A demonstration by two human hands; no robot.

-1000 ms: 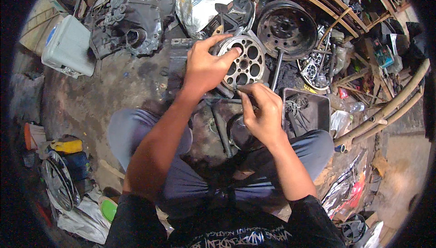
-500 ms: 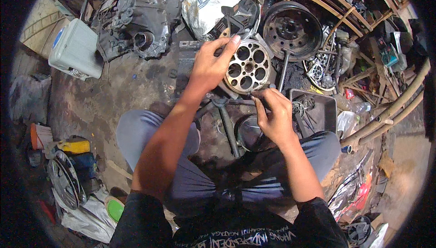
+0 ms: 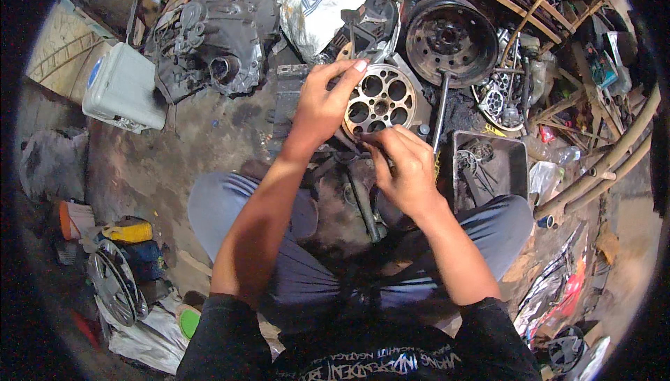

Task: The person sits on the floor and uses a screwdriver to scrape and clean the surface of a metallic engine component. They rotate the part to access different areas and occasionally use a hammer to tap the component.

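Grey box (image 3: 125,88) — just beside dark metal casing (image 3: 204,39).

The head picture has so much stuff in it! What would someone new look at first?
Probably the shiny round metal disc full of holes, near the middle, with the left hand at its left edge and the right hand at its lower edge. Next might come the big black wheel to its upper right, then the bulky gray machine part at the upper left.
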